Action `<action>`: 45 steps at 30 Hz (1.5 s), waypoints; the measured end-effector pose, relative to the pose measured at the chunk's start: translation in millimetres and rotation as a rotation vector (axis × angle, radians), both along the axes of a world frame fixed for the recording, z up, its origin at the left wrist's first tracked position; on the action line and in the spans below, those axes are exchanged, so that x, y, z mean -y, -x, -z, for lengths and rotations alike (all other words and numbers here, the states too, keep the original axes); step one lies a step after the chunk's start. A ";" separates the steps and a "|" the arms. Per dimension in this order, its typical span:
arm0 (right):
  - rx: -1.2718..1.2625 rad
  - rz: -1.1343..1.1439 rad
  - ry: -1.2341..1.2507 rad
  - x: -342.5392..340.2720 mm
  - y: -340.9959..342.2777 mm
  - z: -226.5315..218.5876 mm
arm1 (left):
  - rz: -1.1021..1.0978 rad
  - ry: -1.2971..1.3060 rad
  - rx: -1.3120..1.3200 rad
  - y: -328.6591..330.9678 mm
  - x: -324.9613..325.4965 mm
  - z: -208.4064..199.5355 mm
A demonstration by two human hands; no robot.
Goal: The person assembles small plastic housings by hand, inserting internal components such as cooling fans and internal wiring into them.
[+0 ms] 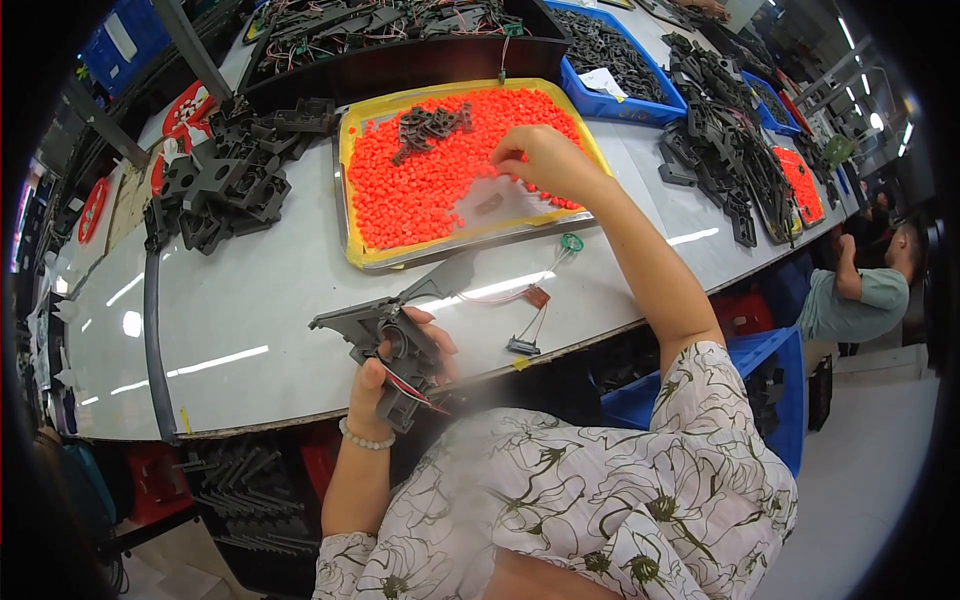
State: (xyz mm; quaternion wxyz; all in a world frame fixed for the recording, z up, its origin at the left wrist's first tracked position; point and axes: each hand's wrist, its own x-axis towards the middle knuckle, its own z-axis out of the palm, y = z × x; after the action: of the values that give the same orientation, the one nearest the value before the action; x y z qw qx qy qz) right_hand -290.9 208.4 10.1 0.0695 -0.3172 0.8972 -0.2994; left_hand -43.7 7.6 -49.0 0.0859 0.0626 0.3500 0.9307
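My left hand (372,385) is closed around a dark grey plastic housing (392,345), held tilted above the table's near edge. Red, white and black wires (405,388) hang along its lower part. Over a metal tray (349,225) with yellow edging, my right hand (540,160) has its thumb and fingers pinched together, just above many small orange-red plastic pieces (400,195). What the pinch holds, if anything, is hidden by the fingers. Several small dark grey parts (432,125) lie heaped on those pieces.
On the table lie a green ring (571,243), a small reddish board (537,297) and a dark component (523,346), wired together. Grey housings (225,180) pile up left. Behind the tray stand a black bin (400,65) and a blue bin (640,108). A person (860,290) is at far right.
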 end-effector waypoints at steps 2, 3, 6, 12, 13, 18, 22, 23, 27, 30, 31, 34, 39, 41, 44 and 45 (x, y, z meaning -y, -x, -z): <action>-0.110 -0.097 -0.054 0.8 5.8 4.8 | 0.016 -0.030 0.015 0.5 0.5 1.1; -0.221 -0.189 -0.105 0.3 7.7 8.2 | 0.015 0.001 -0.010 1.5 2.0 4.1; -0.307 -0.235 -0.123 3.3 9.8 19.9 | 0.022 0.045 -0.030 2.9 2.7 5.3; -0.261 -0.207 -0.119 6.6 6.7 7.7 | 0.031 -0.018 0.011 1.2 0.7 -2.0; -0.261 -0.213 -0.123 5.0 2.7 2.7 | 0.040 -0.028 0.005 1.3 1.1 -1.0; -0.166 -0.258 -0.066 -0.8 -12.6 -1.0 | 0.050 -0.038 -0.004 2.4 1.2 -1.2; -0.257 -0.303 -0.133 4.0 -22.5 1.0 | 0.054 -0.045 -0.026 2.5 2.3 2.1; -0.293 -0.298 -0.191 4.9 -24.4 1.4 | 0.051 -0.047 -0.026 2.2 1.9 2.0; -0.376 -0.321 -0.356 8.1 -28.3 2.1 | 0.048 -0.044 -0.018 2.6 1.0 0.6; -0.418 -0.368 -0.288 7.2 -29.8 4.5 | 0.047 -0.046 -0.019 2.1 0.6 0.8; -0.417 -0.369 -0.288 7.2 -30.4 2.8 | 0.043 -0.047 -0.018 1.9 0.7 1.2; -0.341 -0.343 -0.239 4.8 -30.6 -2.8 | 0.038 -0.038 -0.016 1.5 0.8 0.8; -0.431 -0.285 -0.140 0.3 -13.3 4.4 | 0.040 -0.041 -0.014 2.1 1.0 2.2; -0.431 -0.260 -0.130 0.7 -4.4 8.9 | 0.041 -0.043 -0.013 1.8 0.5 1.5; -0.396 -0.198 -0.132 7.7 4.0 15.0 | 0.046 -0.041 -0.015 2.7 1.0 1.1; -0.365 -0.158 -0.144 11.7 4.8 16.5 | 0.047 -0.045 -0.013 2.4 1.0 0.7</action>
State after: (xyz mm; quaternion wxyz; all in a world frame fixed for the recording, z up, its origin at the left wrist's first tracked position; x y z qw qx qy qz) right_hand -295.7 196.6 -6.4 -0.0485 -0.4298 0.8862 -0.1659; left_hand -46.1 6.6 -49.7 0.1040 0.0790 0.3278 0.9357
